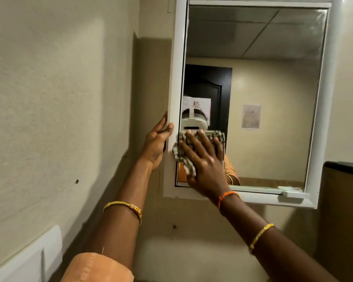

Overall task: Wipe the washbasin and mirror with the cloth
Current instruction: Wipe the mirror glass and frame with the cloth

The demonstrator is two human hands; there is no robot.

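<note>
While the cloth (183,151) is pressed flat against the lower left of the mirror (253,88) by the right hand (204,159), fingers spread straight, the white frame (174,98) is gripped at its left edge by the left hand (156,143). Being soft and light, the cloth is best held under the palm; the glass is judged fragile and slippery. A dark-topped cabinet (342,180) is seen at right. No washbasin is shown.

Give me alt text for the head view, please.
The right hand presses a checked cloth flat against the lower left of a white-framed wall mirror, while the left hand grips the frame's left edge.
</note>
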